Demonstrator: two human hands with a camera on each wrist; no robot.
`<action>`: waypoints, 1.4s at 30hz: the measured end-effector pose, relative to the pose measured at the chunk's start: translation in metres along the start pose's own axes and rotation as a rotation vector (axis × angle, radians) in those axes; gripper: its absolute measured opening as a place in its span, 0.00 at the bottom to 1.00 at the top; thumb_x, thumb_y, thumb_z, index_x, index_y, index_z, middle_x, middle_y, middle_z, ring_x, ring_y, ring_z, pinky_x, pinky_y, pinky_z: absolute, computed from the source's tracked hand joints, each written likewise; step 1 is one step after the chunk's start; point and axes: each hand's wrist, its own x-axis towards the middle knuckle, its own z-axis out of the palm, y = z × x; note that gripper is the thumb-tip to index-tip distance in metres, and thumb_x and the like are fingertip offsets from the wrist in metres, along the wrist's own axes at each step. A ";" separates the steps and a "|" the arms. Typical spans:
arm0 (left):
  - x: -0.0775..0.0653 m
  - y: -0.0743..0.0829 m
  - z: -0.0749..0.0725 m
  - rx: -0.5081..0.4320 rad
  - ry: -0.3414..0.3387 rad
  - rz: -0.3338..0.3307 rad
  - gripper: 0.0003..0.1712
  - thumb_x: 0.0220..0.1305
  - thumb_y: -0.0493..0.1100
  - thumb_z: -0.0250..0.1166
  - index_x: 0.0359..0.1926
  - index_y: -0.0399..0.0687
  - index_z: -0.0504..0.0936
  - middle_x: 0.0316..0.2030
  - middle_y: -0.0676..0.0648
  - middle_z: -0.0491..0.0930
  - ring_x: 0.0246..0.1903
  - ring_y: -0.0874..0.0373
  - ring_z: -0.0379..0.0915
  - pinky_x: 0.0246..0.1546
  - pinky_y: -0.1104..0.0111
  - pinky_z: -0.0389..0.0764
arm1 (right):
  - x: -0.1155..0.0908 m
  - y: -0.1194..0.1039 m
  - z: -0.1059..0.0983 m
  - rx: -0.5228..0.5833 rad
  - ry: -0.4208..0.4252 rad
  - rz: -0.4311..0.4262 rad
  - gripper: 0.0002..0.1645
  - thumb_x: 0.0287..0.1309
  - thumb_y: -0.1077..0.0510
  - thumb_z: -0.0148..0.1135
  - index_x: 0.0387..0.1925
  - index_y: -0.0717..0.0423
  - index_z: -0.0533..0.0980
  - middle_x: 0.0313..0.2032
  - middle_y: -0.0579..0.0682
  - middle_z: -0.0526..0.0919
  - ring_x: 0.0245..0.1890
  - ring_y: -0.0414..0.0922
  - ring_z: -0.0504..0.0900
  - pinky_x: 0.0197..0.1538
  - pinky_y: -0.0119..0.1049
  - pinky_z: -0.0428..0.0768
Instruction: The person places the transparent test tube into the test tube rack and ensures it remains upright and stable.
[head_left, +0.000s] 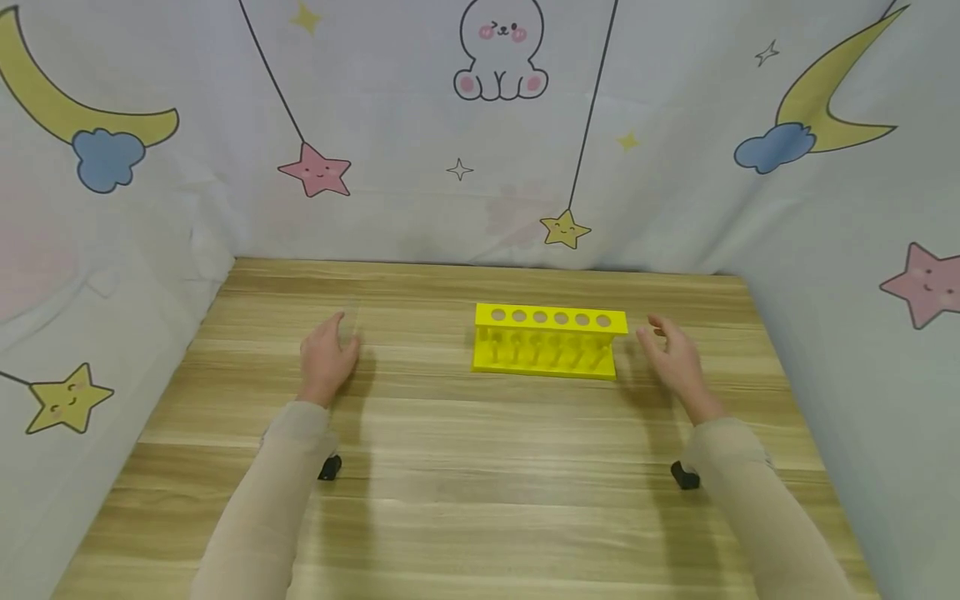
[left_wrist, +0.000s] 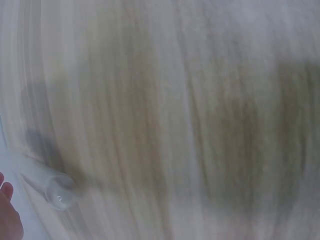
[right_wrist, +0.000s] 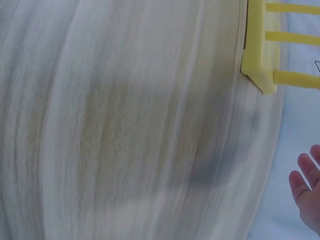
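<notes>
A yellow test tube rack (head_left: pixel 550 325) stands on the table, with a row of round holes along its top bar and pegs below. My right hand (head_left: pixel 672 358) hovers just beyond the rack's right end, fingers loosely spread and holding nothing. In the right wrist view, its fingers (right_wrist: pixel 306 182) are apart from the rack (right_wrist: pixel 261 50). To the left, my left hand (head_left: pixel 328 358) is held over the table, thumb and fingers apart. Close by its fingers (left_wrist: pixel 9 210), the left wrist view shows a clear tube (left_wrist: pixel 61 192). The head view barely shows this tube.
The wood-grain table (head_left: pixel 480 467) reaches back to a white patterned curtain (head_left: pixel 405 100) that also hangs along both sides. A small black piece (head_left: pixel 330 467) shows at the left wrist and another black piece (head_left: pixel 684 475) at the right.
</notes>
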 end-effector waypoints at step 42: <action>0.007 -0.009 -0.001 -0.001 -0.121 -0.101 0.35 0.61 0.51 0.49 0.65 0.41 0.52 0.61 0.33 0.58 0.58 0.36 0.55 0.56 0.44 0.56 | 0.024 -0.032 0.044 0.245 0.188 0.159 0.23 0.62 0.50 0.45 0.46 0.65 0.71 0.43 0.62 0.77 0.41 0.51 0.73 0.48 0.41 0.72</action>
